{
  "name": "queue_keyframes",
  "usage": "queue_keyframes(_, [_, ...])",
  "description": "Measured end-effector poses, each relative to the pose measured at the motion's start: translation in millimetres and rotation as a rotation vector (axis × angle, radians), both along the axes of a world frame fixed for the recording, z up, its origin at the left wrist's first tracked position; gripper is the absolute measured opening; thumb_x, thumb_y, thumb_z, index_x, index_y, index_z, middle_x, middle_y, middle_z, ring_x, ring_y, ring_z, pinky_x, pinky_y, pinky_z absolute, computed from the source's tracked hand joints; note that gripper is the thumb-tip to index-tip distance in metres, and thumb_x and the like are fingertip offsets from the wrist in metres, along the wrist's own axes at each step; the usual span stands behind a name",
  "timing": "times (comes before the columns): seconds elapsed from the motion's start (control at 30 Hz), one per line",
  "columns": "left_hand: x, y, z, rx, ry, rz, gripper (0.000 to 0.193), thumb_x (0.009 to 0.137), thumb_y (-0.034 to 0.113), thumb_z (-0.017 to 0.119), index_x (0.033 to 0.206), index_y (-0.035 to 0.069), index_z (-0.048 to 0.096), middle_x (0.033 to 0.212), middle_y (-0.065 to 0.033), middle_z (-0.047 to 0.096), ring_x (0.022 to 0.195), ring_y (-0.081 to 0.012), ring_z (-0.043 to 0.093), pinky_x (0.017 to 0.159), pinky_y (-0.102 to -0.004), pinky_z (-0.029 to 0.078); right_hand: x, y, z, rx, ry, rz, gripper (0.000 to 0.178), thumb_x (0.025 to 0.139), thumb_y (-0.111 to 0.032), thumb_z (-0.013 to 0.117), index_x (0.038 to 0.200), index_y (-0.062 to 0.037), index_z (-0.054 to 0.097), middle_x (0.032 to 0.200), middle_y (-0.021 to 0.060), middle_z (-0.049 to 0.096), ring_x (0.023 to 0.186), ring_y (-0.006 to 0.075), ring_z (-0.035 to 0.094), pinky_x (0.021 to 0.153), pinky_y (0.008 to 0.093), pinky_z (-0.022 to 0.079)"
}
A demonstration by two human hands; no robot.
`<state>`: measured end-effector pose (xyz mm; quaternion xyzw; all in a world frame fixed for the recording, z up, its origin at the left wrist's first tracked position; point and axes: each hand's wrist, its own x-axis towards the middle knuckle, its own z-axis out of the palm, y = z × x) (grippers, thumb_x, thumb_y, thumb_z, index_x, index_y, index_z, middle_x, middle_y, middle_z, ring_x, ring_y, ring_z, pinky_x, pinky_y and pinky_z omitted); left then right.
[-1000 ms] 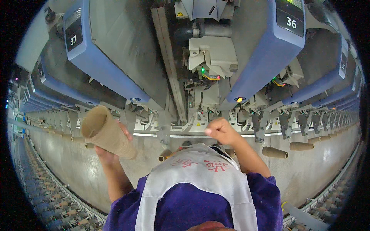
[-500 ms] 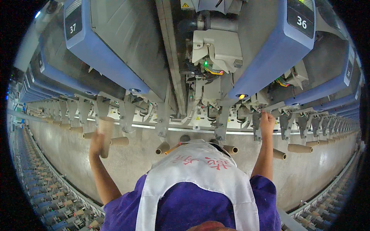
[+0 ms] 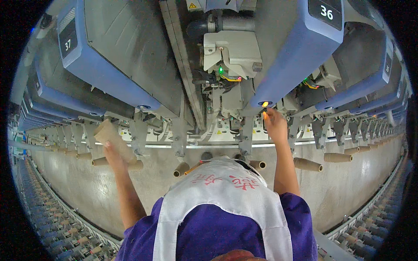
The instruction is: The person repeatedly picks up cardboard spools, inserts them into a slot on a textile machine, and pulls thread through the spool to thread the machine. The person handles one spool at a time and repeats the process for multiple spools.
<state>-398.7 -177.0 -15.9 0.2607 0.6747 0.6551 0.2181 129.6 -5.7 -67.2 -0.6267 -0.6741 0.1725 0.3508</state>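
A brown cardboard cone tube (image 3: 116, 141) is tilted in my left hand (image 3: 114, 153), whose fingers wrap round it at the left, below a blue-edged machine panel. My right hand (image 3: 276, 124) reaches up to the lit yellow button (image 3: 264, 104) on the lower end of another blue panel (image 3: 300, 48). Its fingers stretch toward the button, and the fingertips are at or just under it; contact cannot be made out. Nothing shows in that hand.
A row of winding units runs across, with metal brackets (image 3: 179, 135) hanging along the front. Several more cone tubes stick out below, such as one at the right (image 3: 308, 164). A white apron (image 3: 226, 187) covers my front. Machinery with bobbins (image 3: 65, 226) lines the lower left.
My right hand has moved left from beside a bracket to the yellow button. My left hand still holds the cone tube, which now leans the other way.
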Motion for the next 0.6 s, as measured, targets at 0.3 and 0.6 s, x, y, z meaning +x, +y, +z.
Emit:
queue_keyframes(0.3, [57, 25, -23, -0.196, 0.274, -0.178, 0.064, 0.090, 0.045, 0.054, 0.129, -0.004, 0.043, 0.118, -0.0169, 0.055, 0.104, -0.0234, 0.054, 0.088, -0.0369, 0.044, -2, 36, 6, -0.307, 0.336, 0.155, 0.037, 0.092, -0.036, 0.054, 0.085, -0.0012, 0.063, 0.072, 0.0094, 0.065, 0.063, 0.0237, 0.063, 0.059, 0.0353, 0.047])
queue_keyframes(0.6, [92, 44, -8, -0.120, 0.233, -0.318, 0.074, 0.085, 0.055, 0.058, 0.125, -0.005, 0.045, 0.115, -0.0161, 0.055, 0.104, -0.0232, 0.054, 0.089, -0.0358, 0.043, -12, 28, -33, -0.386, 0.907, 0.221, 0.040, 0.094, -0.037, 0.051, 0.093, 0.0009, 0.063, 0.081, 0.0092, 0.065, 0.072, 0.0201, 0.063, 0.066, 0.0293, 0.048])
